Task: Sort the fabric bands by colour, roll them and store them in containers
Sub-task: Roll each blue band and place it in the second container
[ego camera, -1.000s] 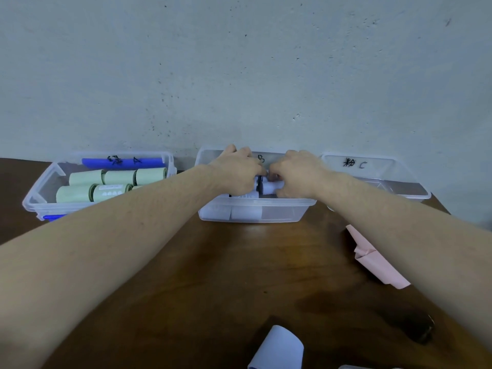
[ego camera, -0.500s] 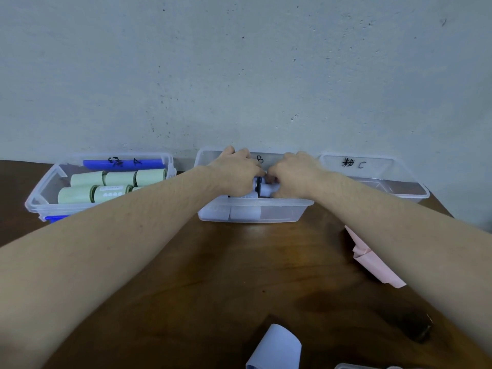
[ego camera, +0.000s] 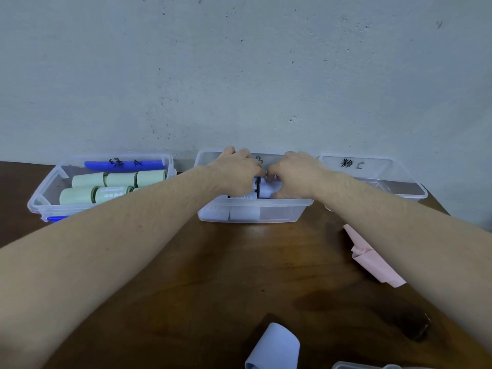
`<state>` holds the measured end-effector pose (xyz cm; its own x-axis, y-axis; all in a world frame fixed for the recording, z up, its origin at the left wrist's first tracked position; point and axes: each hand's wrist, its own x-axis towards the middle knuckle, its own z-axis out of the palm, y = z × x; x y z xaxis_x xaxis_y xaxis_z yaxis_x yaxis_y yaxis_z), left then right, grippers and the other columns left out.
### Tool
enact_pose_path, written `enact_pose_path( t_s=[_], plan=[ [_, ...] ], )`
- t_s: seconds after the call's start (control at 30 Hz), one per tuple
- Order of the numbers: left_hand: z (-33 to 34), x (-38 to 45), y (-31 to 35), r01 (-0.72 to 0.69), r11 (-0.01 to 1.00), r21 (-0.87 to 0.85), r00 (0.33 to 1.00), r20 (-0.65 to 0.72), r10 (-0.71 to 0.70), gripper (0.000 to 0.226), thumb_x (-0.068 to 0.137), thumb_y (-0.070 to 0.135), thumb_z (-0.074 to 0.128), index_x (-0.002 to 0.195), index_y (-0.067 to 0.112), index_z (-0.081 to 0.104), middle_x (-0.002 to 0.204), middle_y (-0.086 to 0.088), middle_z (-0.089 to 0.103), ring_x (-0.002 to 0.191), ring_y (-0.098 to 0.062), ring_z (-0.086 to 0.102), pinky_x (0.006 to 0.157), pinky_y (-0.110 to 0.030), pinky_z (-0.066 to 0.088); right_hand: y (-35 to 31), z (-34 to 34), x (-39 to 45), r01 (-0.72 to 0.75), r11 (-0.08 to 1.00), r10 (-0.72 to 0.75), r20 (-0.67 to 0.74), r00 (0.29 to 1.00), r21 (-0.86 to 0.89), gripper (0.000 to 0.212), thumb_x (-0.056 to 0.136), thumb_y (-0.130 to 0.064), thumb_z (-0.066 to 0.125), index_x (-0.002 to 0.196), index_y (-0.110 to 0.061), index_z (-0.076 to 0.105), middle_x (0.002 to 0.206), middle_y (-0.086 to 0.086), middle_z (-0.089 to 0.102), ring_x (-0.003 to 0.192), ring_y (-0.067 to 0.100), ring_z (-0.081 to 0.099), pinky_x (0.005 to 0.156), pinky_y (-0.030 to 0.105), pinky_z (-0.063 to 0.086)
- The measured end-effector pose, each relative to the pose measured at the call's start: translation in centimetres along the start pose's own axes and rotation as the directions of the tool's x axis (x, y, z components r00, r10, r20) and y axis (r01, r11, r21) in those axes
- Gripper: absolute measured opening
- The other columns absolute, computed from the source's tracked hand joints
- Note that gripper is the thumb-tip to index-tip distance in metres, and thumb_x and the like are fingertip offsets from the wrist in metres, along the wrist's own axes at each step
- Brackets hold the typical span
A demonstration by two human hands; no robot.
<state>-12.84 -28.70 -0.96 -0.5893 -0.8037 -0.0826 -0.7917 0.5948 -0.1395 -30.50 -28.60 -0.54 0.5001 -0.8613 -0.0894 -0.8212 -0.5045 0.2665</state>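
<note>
Both hands [ego camera: 239,173] [ego camera: 295,174] grip lavender roll [ego camera: 266,191] over middle container [ego camera: 279,213].

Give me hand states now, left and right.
Left hand: fingers curled on the lavender roll over the middle container.
Right hand: grips the same roll.

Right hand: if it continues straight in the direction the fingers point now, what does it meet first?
The right hand points left across the middle container. It would probably meet the left hand first; both hold the pale blue roll, almost touching. Depth is unclear.
</note>
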Motion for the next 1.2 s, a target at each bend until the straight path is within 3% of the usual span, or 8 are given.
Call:
enact_pose_path(
  t_s=[0.17,0.3,0.47,0.63,0.73,0.87,0.97,1.2],
  plan=[
    [-0.7,-0.7,0.1,0.013,1.0,0.016,1.0,-0.013,-0.012,0.058,0.094,0.013,0.038,0.147,0.036,0.04,0.144,0.015,0.046,0.129,-0.017,0.034,0.1,-0.038,0.026,0.2,-0.5,-0.7,-0.034,0.998,0.035,-0.021,0.999,0.051,0.038,0.091,-0.054,0.056,0.122,-0.033,0.062,0.107,-0.01,0.066,0.104,0.017,0.048,0.082,0.031,0.035],
    [-1.5,-2.3,0.9,0.018,1.0,-0.018,0.998,-0.064,-0.02,0.056,0.095,0.013,0.036,0.146,0.035,0.041,0.141,0.017,0.048,0.127,-0.016,0.035,0.097,-0.035,0.025,0.3,-1.4,-2.4,-0.034,0.991,0.052,-0.139,0.989,0.13,0.032,0.098,-0.039,0.047,0.122,-0.029,0.064,0.108,-0.005,0.067,0.107,0.02,0.051,0.082,0.03,0.034],
    [-2.5,-5.7,2.1,0.014,0.993,-0.118,0.976,-0.215,-0.039,0.047,0.093,0.016,0.04,0.134,0.036,0.053,0.134,0.02,0.053,0.12,-0.013,0.039,0.09,-0.031,0.025,-0.1,-2.7,-6.3,-0.025,0.976,0.087,-0.287,0.954,0.216,0.024,0.096,-0.029,0.047,0.09,-0.017,0.068,0.089,-0.001,0.065,0.094,0.023,0.053,0.078,0.033,0.038],
    [-2.0,-10.6,4.7,-0.05,0.969,-0.24,0.934,-0.355,-0.04,0.041,0.089,0.038,0.041,0.124,0.037,0.063,0.131,0.018,0.058,0.116,-0.012,0.047,0.088,-0.028,0.023,-1.8,-3.7,-11.5,0.03,0.947,0.07,-0.296,0.953,0.32,0.015,0.087,-0.03,0.055,0.073,-0.025,0.057,0.08,-0.007,0.059,0.084,0.017,0.049,0.078,0.033,0.041],
    [-1.4,-13.7,6.9,-0.098,0.936,-0.337,0.945,-0.327,-0.018,0.037,0.089,0.044,0.042,0.118,0.038,0.065,0.122,0.021,0.061,0.109,-0.006,0.054,0.092,-0.033,0.041,-3.4,-3.9,-14.8,0.057,0.933,0.029,-0.23,0.973,0.357,0.02,0.083,-0.03,0.057,0.067,-0.023,0.049,0.071,-0.007,0.05,0.076,0.016,0.045,0.072,0.033,0.041],
    [0.1,-18.4,10.3,-0.074,0.862,-0.502,0.973,-0.225,-0.048,0.022,0.094,0.038,0.058,0.115,0.038,0.065,0.107,0.025,0.056,0.087,0.004,0.054,0.079,-0.022,0.048,-5.8,-2.8,-18.8,0.097,0.928,-0.049,-0.141,0.989,0.36,0.024,0.081,-0.031,0.059,0.064,-0.016,0.05,0.069,0.001,0.053,0.073,0.021,0.049,0.06,0.027,0.032],
    [1.9,-21.4,12.6,0.015,0.841,-0.541,0.984,-0.141,-0.108,0.021,0.094,0.044,0.058,0.115,0.042,0.062,0.105,0.028,0.054,0.085,0.001,0.055,0.077,-0.026,0.051,-7.6,-1.6,-20.7,0.147,0.908,-0.105,-0.127,0.986,0.393,0.035,0.086,-0.037,0.06,0.062,-0.019,0.043,0.067,-0.001,0.049,0.073,0.021,0.048,0.072,0.03,0.04],
    [3.9,-25.4,16.5,0.101,0.709,-0.698,0.981,-0.05,-0.189,0.029,0.095,0.036,0.058,0.124,0.04,0.056,0.106,0.016,0.057,0.09,-0.004,0.054,0.077,-0.025,0.048,-10.8,-0.3,-23.3,0.21,0.849,-0.251,0.02,0.968,0.485,0.049,0.081,-0.071,0.06,0.116,-0.04,0.048,0.099,-0.014,0.059,0.093,0.011,0.048,0.079,0.032,0.044]
  ],
)
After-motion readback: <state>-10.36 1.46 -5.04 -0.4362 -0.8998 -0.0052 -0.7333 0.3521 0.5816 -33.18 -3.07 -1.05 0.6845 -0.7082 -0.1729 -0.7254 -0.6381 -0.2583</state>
